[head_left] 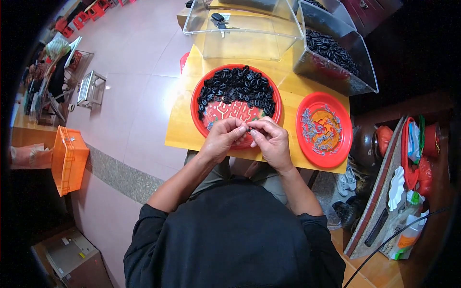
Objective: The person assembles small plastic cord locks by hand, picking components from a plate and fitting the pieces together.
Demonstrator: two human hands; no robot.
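Note:
My left hand (224, 138) and my right hand (271, 143) meet over the near rim of a round red tray (195, 115). Fingertips of both are pinched together around a small dark piece (249, 130), mostly hidden by the fingers. It looks like one of the black oval plastic parts (235, 86) heaped in the far half of that tray; each has small holes. To the right, a second red tray (301, 144) holds many small grey slender pieces (312, 128), spread loosely. Neither hand touches that second tray.
Both trays stand on a yellow table (180, 125). Behind them is a clear plastic bin (240, 45) with a car key (218, 18). More clear bins of black parts (331, 48) stand at the far right. An orange crate (69, 161) and a metal step stool (91, 90) are left.

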